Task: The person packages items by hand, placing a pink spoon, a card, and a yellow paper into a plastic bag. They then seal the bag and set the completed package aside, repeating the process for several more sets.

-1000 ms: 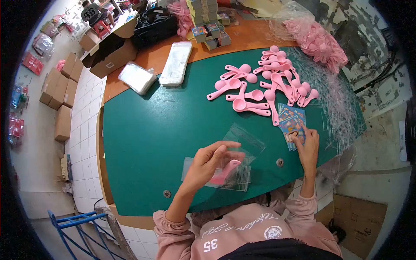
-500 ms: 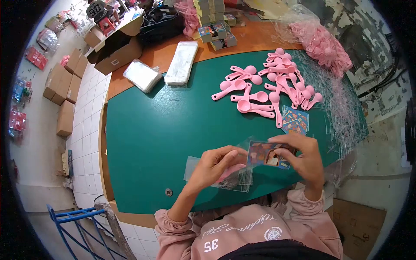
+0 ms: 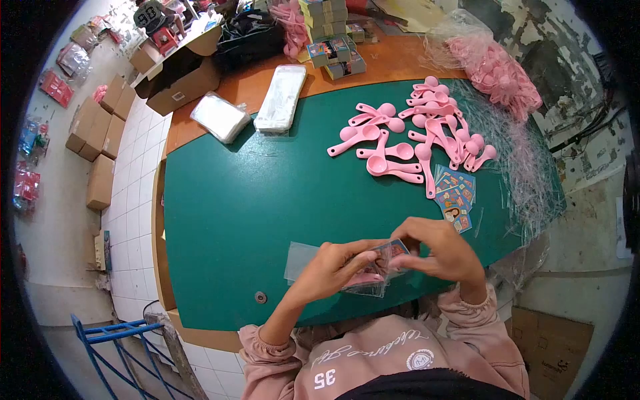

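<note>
My left hand (image 3: 333,269) is closed on a clear plastic bag (image 3: 381,267), with fingers over its upper edge. Beneath that hand lie more clear bags (image 3: 301,261) on the green mat, and a pink measuring spoon (image 3: 364,279) shows through the plastic. My right hand (image 3: 440,252) pinches a small printed card (image 3: 398,248) at the bag's mouth; the card is partly covered by fingers and plastic. Beyond my right hand lies a fan of blue printed cards (image 3: 456,190). Loose pink measuring spoons (image 3: 393,152) are spread farther back.
Two stacks of clear bags (image 3: 280,100) lie at the back left of the green mat (image 3: 227,200). Card bundles (image 3: 331,50) and a bag of pink spoons (image 3: 493,70) stand behind. Crumpled clear plastic (image 3: 530,173) covers the right edge. A blue trolley (image 3: 120,331) stands lower left.
My right hand has moved left and slightly down, bringing the card to the bag. Another card now lies at the near end of the card fan.
</note>
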Demonstrator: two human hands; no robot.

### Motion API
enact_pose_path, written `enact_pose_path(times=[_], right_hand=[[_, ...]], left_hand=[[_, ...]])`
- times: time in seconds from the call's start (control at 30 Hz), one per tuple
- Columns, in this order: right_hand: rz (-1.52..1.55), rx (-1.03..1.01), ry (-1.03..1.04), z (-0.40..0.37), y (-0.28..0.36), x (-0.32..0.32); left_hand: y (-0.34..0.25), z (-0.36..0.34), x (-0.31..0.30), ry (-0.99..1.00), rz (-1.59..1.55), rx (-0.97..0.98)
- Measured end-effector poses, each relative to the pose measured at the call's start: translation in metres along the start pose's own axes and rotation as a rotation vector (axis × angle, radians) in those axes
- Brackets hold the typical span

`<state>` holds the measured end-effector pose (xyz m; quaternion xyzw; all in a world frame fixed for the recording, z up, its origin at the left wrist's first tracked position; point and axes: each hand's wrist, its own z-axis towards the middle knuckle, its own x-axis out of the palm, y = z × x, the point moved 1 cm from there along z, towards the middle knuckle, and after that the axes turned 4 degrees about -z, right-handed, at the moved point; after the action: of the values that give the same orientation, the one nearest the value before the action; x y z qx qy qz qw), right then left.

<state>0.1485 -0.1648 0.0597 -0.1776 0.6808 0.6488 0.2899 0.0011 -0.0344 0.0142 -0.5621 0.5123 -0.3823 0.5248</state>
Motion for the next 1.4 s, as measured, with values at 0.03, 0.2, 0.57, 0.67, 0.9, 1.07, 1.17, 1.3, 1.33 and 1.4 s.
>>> enact_pose_path(times=[0.03,0.2,0.57,0.67,0.9,1.07,1.17,1.3,1.33,1.4], right_hand=[[0.095,0.061,-0.011,-0.001,0.000,-0.003],[-0.046,-0.042,-0.005,-0.005,-0.012,0.012],[0.326,0.209,-0.119,-0.007,-0.041,0.015],[0.482,0.241,-0.057,-0.005,-0.041,0.017],[0.302,0.320,0.025,-0.002,-0.037,0.020],[0.456,0.325,-0.027,-0.005,-0.036,0.025],[0.425,0.317,-0.010,-0.005,-0.031,0.024],[0.489,0.365,-0.038,-0.005,-0.041,0.030],[0.489,0.365,-0.038,-0.005,-0.045,0.034],[0.491,0.325,-0.097,-0.004,-0.051,0.038]], left_hand=[[0.003,0.000,-0.001,-0.035,-0.033,0.024],[-0.002,0.001,0.003,-0.006,0.046,0.014],[0.017,-0.022,-0.028,0.133,0.226,0.072],[0.026,-0.032,-0.041,0.089,-0.052,0.010],[0.025,-0.037,-0.035,-0.019,0.035,-0.008],[0.029,-0.040,-0.028,-0.173,-0.014,0.042],[0.033,-0.039,-0.020,-0.313,-0.125,-0.024],[0.041,-0.039,-0.016,-0.307,-0.204,-0.037],[0.042,-0.039,-0.013,-0.297,-0.304,-0.009],[0.045,-0.039,-0.010,-0.288,-0.402,0.019]])
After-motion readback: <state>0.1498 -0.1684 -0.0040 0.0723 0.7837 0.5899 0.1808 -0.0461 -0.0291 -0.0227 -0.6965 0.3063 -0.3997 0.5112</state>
